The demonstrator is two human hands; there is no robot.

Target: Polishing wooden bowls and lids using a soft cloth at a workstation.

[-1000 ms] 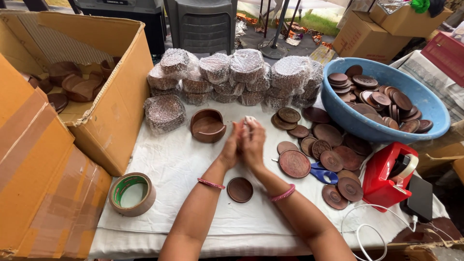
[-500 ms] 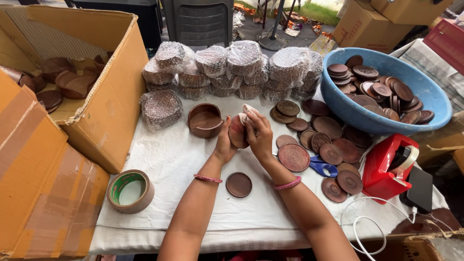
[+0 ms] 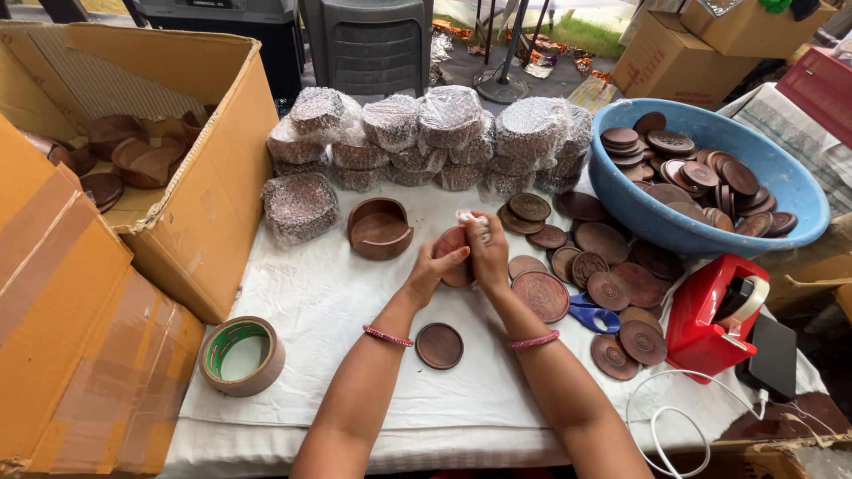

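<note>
- Round brown wooden disc (image 3: 453, 253) is up off the worktop (image 3: 328, 310), pinched between both hands.
- Left hand (image 3: 430, 270) grips the disc from below.
- Right hand (image 3: 486, 248) presses on its right side and also holds a small bit of clear wrap (image 3: 470, 217).
- Another disc (image 3: 439, 345) lies flat between the arms.
- Tape roll (image 3: 241, 355) sits to the left, near a cardboard box (image 3: 204, 177).

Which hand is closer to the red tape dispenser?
Right. The right hand is on the dispenser's side; the left hand sits farther from the red tape dispenser.
</note>
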